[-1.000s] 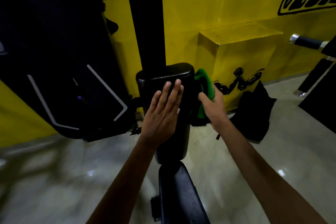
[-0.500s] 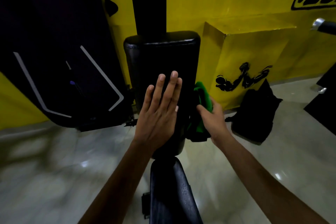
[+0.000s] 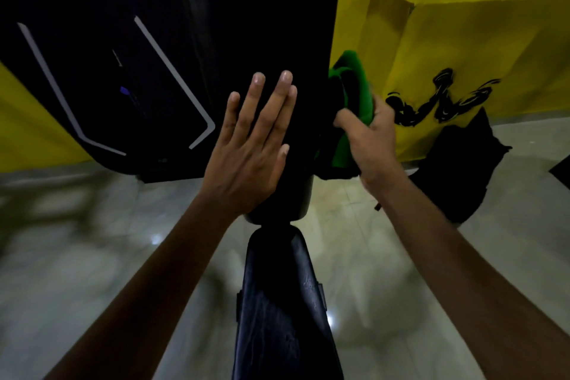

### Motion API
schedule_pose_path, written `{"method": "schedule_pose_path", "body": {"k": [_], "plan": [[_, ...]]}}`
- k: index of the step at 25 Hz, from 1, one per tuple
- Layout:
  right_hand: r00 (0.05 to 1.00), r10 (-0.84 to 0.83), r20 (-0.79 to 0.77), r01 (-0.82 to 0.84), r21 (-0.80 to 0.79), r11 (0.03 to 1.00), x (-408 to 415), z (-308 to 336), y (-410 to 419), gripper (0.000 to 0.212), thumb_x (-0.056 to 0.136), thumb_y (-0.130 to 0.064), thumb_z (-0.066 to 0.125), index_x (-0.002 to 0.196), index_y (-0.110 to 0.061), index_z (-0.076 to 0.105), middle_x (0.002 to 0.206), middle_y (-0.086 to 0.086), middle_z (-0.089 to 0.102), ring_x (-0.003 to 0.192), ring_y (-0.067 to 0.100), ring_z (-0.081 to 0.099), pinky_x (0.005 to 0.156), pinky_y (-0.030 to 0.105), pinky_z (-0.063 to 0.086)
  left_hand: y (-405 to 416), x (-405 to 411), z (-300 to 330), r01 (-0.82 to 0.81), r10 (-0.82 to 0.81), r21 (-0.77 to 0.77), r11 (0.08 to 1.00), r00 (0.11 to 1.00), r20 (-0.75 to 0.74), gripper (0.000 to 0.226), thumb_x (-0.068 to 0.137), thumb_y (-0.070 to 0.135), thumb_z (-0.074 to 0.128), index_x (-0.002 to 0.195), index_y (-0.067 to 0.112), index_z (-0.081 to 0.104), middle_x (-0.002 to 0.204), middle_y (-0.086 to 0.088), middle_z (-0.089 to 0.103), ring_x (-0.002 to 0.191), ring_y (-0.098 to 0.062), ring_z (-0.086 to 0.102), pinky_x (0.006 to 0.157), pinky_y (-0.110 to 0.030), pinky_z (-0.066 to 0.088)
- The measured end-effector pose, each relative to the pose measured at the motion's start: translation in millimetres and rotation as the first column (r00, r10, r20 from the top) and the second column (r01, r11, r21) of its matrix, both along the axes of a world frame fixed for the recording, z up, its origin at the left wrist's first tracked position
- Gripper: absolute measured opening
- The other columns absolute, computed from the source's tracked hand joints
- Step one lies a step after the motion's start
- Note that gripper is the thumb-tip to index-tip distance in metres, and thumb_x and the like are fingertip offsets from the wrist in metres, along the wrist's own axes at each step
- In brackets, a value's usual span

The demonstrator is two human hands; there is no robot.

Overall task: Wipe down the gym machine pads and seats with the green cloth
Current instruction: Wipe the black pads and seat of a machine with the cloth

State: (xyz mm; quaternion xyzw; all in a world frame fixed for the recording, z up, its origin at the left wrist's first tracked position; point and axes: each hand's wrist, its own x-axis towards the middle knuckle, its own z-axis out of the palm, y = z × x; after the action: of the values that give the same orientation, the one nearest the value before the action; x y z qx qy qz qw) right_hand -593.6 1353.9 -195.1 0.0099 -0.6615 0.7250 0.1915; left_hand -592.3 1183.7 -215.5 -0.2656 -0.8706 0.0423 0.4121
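Note:
A tall black back pad (image 3: pixel 305 77) stands upright in the middle of the head view, and a black seat (image 3: pixel 280 302) runs from its foot toward me. My left hand (image 3: pixel 249 151) lies flat on the pad's front face with straight fingers. My right hand (image 3: pixel 370 139) grips the bunched green cloth (image 3: pixel 351 95) and holds it against the pad's right side. Part of the cloth is hidden behind the pad's edge and my fingers.
A large black machine housing (image 3: pixel 101 65) with white stripes fills the left. A yellow wall and a yellow box step (image 3: pixel 472 49) with a black logo stand at the right. A black bag (image 3: pixel 459 163) lies on the glossy tiled floor (image 3: pixel 92 256) beside the step.
The camera has closed in on the pad, so its top has left the view. My right hand with the cloth has stayed on the pad's right side. My left hand remains flat on the front.

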Motion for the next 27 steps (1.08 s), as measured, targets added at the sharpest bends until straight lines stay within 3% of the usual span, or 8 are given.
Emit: {"method": "schedule_pose_path", "body": {"k": [3, 5, 8, 10, 14, 19, 23, 27], "plan": [[0.99, 0.019, 0.141, -0.029, 0.064, 0.998, 10.7, -42.8, -6.9, 0.034, 0.088, 0.005, 0.053, 0.118, -0.012, 0.053, 0.105, 0.006, 0.064, 0.098, 0.016, 0.063, 0.08, 0.026, 0.052, -4.3, 5.9, -12.9, -0.003, 0.003, 0.011, 1.0, 1.0, 0.029, 0.068, 0.093, 0.024, 0.048, 0.15, 0.003, 0.015, 0.156, -0.012, 0.01, 0.144, -0.034, 0.008, 0.118, -0.048, 0.007], [0.974, 0.055, 0.218, -0.074, 0.079, 0.994, 24.0, -59.9, -7.6, 0.037, 0.09, 0.007, 0.051, 0.116, -0.018, 0.051, 0.115, 0.012, 0.062, 0.099, 0.017, 0.062, 0.081, 0.022, 0.051, -4.0, 9.6, -16.9, -0.009, 0.009, 0.009, 1.0, 0.999, 0.036, 0.069, 0.092, 0.023, 0.049, 0.15, 0.003, 0.016, 0.156, -0.013, 0.01, 0.144, -0.035, 0.008, 0.119, -0.048, 0.008], [0.995, 0.007, 0.104, -0.01, 0.025, 1.0, 11.6, -51.5, -6.3, 0.038, 0.09, 0.01, 0.048, 0.112, -0.021, 0.053, 0.105, 0.006, 0.064, 0.087, 0.006, 0.063, 0.078, 0.02, 0.052, -4.6, 9.7, -22.4, -0.004, 0.005, -0.006, 1.0, 0.999, 0.044, 0.069, 0.09, 0.018, 0.051, 0.149, 0.002, 0.017, 0.156, -0.013, 0.01, 0.144, -0.035, 0.008, 0.119, -0.048, 0.01], [0.997, -0.02, 0.069, 0.018, 0.041, 0.999, 5.8, -53.3, -8.8, 0.04, 0.09, 0.007, 0.05, 0.117, -0.022, 0.051, 0.106, 0.006, 0.063, 0.094, 0.011, 0.062, 0.084, 0.026, 0.053, -3.8, 8.7, -27.4, 0.007, -0.008, 0.01, 1.0, 0.999, 0.048, 0.071, 0.089, 0.015, 0.053, 0.149, 0.002, 0.018, 0.155, -0.012, 0.01, 0.144, -0.034, 0.009, 0.119, -0.048, 0.01], [0.96, 0.084, 0.268, -0.098, 0.042, 0.994, 25.1, -83.2, -9.5, 0.043, 0.092, 0.008, 0.048, 0.115, -0.028, 0.046, 0.108, 0.001, 0.059, 0.097, 0.012, 0.061, 0.083, 0.022, 0.051, -0.6, 11.3, -33.5, 0.015, -0.02, 0.074, 0.997, 0.997, 0.077, 0.073, 0.086, 0.015, 0.055, 0.148, 0.002, 0.019, 0.155, -0.013, 0.01, 0.144, -0.035, 0.008, 0.119, -0.047, 0.008], [0.993, -0.039, 0.112, 0.034, 0.044, 0.998, 0.8, -74.4, -7.9, 0.04, 0.088, 0.002, 0.053, 0.11, -0.032, 0.053, 0.107, 0.004, 0.063, 0.101, 0.016, 0.062, 0.089, 0.032, 0.052, 4.8, 6.8, -39.6, -0.019, 0.014, 0.062, 0.998, 0.997, 0.08, 0.074, 0.09, 0.025, 0.051, 0.15, 0.005, 0.013, 0.156, -0.012, 0.011, 0.144, -0.035, 0.006, 0.118, -0.049, 0.009], [0.938, 0.056, 0.343, -0.102, 0.118, 0.988, 18.1, -111.3, -6.9, 0.038, 0.091, 0.005, 0.051, 0.114, -0.026, 0.049, 0.1, -0.003, 0.062, 0.107, 0.025, 0.061, 0.081, 0.026, 0.052, 2.5, -0.4, -50.1, -0.069, 0.067, 0.063, 0.996, 0.997, 0.042, 0.075, 0.098, 0.037, 0.041, 0.15, 0.011, -0.007, 0.158, -0.006, -0.006, 0.145, -0.029, -0.013, 0.118, -0.044, -0.002], [0.974, -0.058, 0.218, 0.051, 0.041, 0.998, 3.1, -105.7, -7.5, 0.04, 0.09, 0.006, 0.051, 0.107, -0.03, 0.053, 0.1, -0.005, 0.064, 0.095, 0.012, 0.063, 0.084, 0.022, 0.053, -0.9, -5.3, -51.6, -0.064, 0.064, -0.007, 0.998, 0.998, -0.016, 0.074, 0.099, 0.043, 0.037, 0.149, 0.011, -0.009, 0.155, -0.008, 0.004, 0.142, -0.033, 0.005, 0.116, -0.042, -0.002]]}}
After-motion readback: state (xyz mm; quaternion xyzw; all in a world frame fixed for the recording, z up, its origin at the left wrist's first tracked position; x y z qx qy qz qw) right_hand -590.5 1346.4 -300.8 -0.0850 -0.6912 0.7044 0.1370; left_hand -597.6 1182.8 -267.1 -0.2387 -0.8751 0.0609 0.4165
